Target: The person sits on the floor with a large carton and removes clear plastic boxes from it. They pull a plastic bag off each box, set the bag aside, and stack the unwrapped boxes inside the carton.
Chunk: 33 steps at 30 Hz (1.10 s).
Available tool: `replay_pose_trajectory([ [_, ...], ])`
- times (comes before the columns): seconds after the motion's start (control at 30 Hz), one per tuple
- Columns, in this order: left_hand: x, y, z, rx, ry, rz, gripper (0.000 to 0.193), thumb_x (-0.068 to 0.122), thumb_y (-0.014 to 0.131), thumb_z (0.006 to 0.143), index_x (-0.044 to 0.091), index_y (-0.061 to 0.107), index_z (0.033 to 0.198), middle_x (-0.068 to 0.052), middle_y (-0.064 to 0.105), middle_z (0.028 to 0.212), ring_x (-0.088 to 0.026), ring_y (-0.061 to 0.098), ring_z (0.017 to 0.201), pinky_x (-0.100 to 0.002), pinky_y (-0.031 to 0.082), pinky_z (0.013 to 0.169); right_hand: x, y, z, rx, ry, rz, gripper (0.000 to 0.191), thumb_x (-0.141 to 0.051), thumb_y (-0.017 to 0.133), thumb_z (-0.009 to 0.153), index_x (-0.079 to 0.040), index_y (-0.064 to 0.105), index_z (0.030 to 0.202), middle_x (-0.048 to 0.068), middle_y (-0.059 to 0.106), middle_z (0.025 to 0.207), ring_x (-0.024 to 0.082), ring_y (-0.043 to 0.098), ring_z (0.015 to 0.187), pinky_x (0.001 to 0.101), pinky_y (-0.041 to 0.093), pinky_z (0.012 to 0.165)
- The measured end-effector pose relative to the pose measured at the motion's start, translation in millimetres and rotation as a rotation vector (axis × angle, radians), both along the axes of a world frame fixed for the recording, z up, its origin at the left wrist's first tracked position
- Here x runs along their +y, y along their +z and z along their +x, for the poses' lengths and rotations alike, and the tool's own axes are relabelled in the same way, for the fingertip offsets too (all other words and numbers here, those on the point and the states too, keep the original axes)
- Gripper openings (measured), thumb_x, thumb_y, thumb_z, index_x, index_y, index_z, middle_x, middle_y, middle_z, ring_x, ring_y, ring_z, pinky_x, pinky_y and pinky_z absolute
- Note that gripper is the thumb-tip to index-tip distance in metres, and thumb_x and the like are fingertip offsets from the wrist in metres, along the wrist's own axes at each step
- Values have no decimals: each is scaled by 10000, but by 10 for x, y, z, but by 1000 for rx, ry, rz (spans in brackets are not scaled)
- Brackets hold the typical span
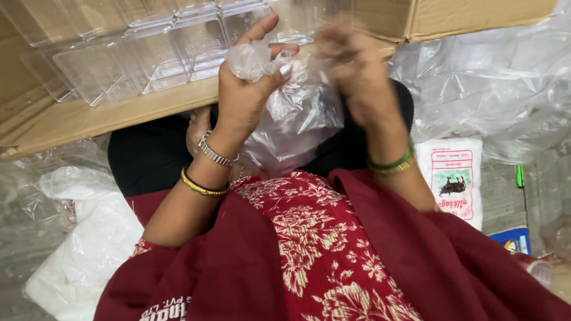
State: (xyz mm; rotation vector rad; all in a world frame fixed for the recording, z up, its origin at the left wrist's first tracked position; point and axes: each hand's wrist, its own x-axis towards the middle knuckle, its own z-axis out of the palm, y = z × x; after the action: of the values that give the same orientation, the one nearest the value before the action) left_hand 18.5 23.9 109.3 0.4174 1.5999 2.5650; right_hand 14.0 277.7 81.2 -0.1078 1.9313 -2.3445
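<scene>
My left hand (245, 89) pinches the top of a clear plastic bag (297, 122) between thumb and fingers, with the bag hanging down in front of my lap. On the bag's right side my right hand (357, 71) is blurred with motion, its fingers closed on the bag's upper edge. Bangles and a metal watch sit on my wrists. Something clear seems to be inside the bag, but I cannot tell what it is.
A cardboard box (107, 116) lies ahead, filled with several clear plastic containers (154, 50). Crumpled clear plastic sheeting (488, 83) spreads at right, a white printed packet of bags (455, 178) beside my right arm. White plastic bags (83, 249) lie at left.
</scene>
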Motion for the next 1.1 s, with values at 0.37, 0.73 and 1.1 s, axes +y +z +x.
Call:
replay_pose_trajectory([
  [0.37,-356,-240,77,-357,308,128,260,280,750,1002,34,691,1062,-15,663,921,-100,600,784,-269,522,670,-859,156,63,-7,-39,97,125,-115,705,1032,0,747,1010,12,659,790,40,522,595,182,418,533],
  [0.73,-562,-684,-586,-327,116,-43,108,87,679,938,1,652,879,-69,639,836,-178,612,714,-356,507,626,-406,-116,-1073,-39,-37,-188,94,-151,670,946,-60,655,962,64,690,895,179,671,865,337,564,840],
  [1.1,-591,-1344,-1015,-42,603,-1108,372,192,715,889,-17,668,1193,-284,704,891,-447,675,848,-504,531,761,-950,-1100,-1715,246,137,562,291,-22,580,937,-17,679,1211,98,727,1090,188,681,971,317,560,846],
])
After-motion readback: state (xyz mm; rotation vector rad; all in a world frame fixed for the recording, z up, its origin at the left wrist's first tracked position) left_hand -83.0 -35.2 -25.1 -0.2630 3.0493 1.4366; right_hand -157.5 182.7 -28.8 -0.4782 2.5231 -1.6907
